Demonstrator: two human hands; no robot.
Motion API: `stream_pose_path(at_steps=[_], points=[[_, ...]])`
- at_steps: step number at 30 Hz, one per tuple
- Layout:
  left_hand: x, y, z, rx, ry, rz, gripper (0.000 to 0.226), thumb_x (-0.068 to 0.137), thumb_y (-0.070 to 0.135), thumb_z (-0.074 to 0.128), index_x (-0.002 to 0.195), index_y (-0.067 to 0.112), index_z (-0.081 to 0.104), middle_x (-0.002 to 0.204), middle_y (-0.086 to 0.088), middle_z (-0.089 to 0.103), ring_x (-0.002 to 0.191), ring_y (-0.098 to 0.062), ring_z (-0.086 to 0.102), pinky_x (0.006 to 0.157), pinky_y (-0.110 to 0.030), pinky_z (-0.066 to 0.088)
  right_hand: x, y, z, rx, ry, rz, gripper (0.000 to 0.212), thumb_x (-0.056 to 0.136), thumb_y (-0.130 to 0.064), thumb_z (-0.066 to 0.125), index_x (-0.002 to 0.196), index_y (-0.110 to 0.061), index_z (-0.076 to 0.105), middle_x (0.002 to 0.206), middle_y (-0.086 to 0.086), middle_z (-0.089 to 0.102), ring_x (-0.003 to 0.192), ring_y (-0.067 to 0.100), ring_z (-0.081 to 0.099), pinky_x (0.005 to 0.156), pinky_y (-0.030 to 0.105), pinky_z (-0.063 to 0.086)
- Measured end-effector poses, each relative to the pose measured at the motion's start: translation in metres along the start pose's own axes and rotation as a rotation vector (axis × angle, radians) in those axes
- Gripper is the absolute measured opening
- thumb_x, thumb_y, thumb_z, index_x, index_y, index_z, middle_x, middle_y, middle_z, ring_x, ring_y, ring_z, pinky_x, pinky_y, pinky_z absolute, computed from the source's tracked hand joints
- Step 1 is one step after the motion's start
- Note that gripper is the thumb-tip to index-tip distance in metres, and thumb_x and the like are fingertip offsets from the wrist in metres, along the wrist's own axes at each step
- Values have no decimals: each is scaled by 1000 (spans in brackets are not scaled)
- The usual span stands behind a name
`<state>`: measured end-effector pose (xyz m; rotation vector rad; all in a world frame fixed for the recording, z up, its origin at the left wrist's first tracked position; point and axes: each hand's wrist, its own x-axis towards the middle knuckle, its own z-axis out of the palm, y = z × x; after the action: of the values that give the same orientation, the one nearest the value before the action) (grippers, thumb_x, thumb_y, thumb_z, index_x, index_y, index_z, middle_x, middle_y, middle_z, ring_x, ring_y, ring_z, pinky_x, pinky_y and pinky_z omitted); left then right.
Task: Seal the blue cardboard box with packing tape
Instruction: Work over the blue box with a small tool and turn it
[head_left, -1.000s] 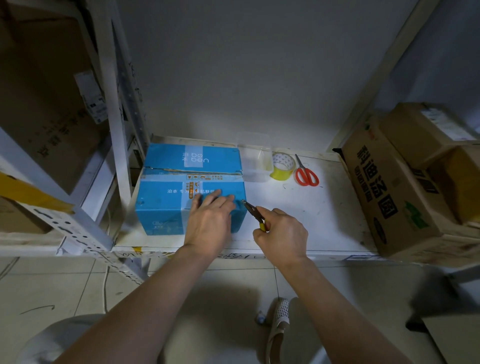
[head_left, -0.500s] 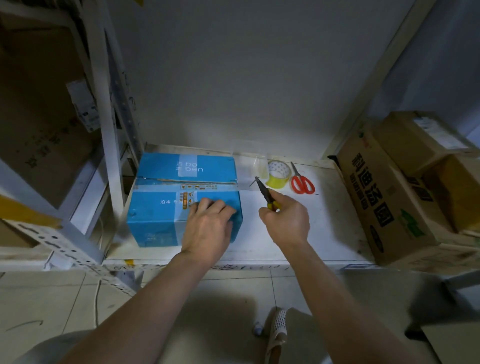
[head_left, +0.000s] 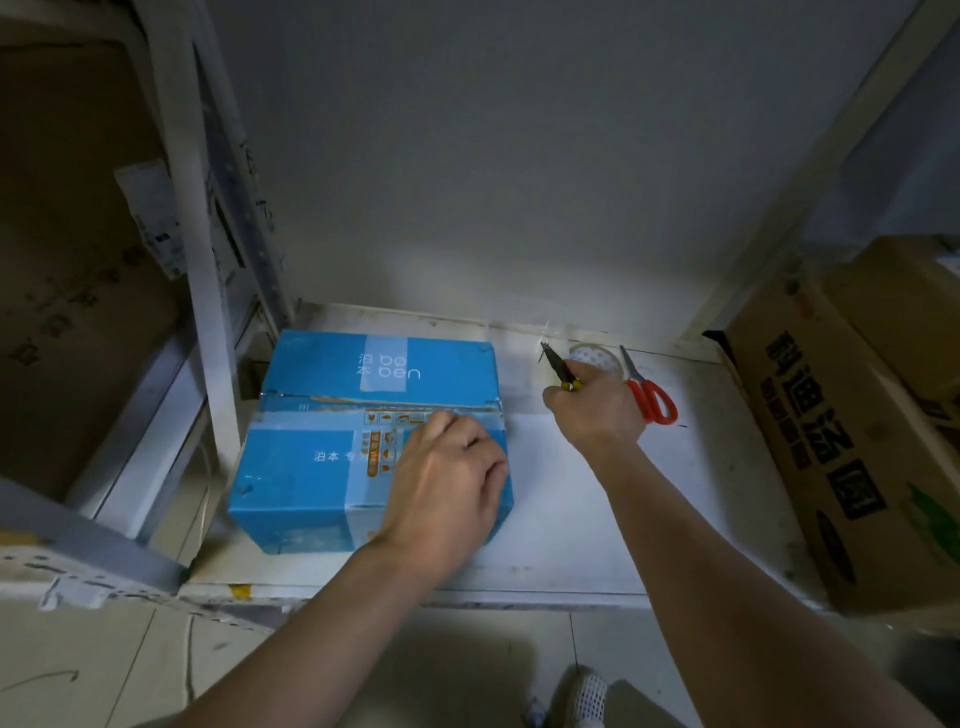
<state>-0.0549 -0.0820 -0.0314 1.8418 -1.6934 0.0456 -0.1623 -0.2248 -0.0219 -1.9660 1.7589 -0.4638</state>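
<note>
Resting on the white shelf (head_left: 597, 499), the blue cardboard box (head_left: 332, 467) sits at about 9 o'clock from the middle of the shelf board, close to the white metal post (head_left: 202, 291). Its top flaps are closed, and a strip of clear tape (head_left: 291, 415) runs along the seam between them.

The left hand (head_left: 447, 483) lies on the right part of the box top, at about 3 o'clock from the box centre. Its fingers are bent and the fingertips (head_left: 441, 421) press down on the tape near the seam. It does not hold anything.

The right hand (head_left: 592, 405) is at about 1 o'clock from the box, apart from it. It is closed around the yellow handle of a small dark pointed tool (head_left: 556, 364), which looks like pliers or small cutters, and the tip points up toward the wall.

Just behind this hand stands a roll of packing tape (head_left: 597, 356), partly hidden by the hand. A pair of red-handled scissors (head_left: 649, 397) lies on the shelf at 3 o'clock from the hand, very near it.

At the far right, at 3 o'clock from the shelf, stands a brown carton (head_left: 841, 447) with black characters printed on its side.
</note>
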Motion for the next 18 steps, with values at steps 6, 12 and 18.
stream_pose_path(at_steps=[6,12,18], points=[[9,5,2,97,-54,-89,27,75,36,59,84,15,72,86,-1,63,86,-23,56,76,-41,52,20,2,6,-108,-40,-26,34,84,-29,54,117,-29,61,85,-2,62,81,20,60,63,24,45],[20,15,-2,154,-155,-223,54,79,54,61,120,18,60,120,-2,53,115,-22,44,102,-43,38,21,3,1,-253,9,-92,34,86,-28,54,119,-25,58,89,-3,61,79,15,55,67,27,48],[30,14,-5,299,-366,-390,95,75,73,47,147,17,19,155,-4,12,143,-24,6,116,-50,9,13,-2,1,-154,44,-160,31,84,-30,55,115,-28,61,84,-6,58,77,15,56,57,22,40]])
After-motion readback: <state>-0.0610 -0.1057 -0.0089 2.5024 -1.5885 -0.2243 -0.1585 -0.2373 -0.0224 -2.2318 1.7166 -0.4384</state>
